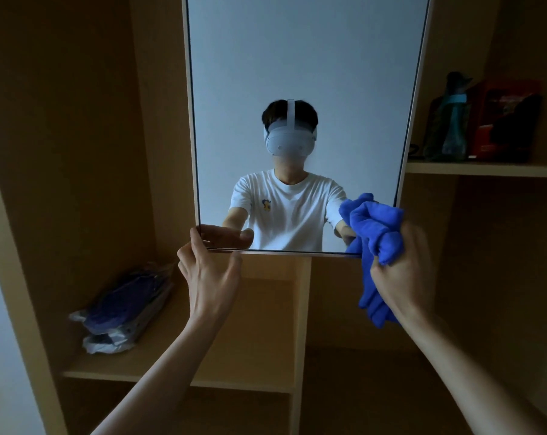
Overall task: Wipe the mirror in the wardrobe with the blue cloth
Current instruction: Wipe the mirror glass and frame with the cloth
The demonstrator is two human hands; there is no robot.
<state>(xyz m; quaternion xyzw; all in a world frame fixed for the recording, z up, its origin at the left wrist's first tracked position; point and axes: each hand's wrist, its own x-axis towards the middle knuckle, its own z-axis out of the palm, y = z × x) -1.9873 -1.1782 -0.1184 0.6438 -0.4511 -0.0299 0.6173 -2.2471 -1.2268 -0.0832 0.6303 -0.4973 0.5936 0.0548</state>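
Head view, left grip [210, 277] holding mirror [300, 64] by its bottom-left corner, right grip [405, 274] clutching bunched blue cloth [374, 221] at mirror's bottom-right corner

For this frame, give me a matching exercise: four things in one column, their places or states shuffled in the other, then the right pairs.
Column A
1. blue cloth
2. left hand
3. plastic-wrapped bundle
4. bottle

Column B
a. stands on the upper right shelf
b. holds the lower left corner of the mirror
c. bunched in the right hand
d. lies on the lower left shelf

Pairs: 1-c, 2-b, 3-d, 4-a
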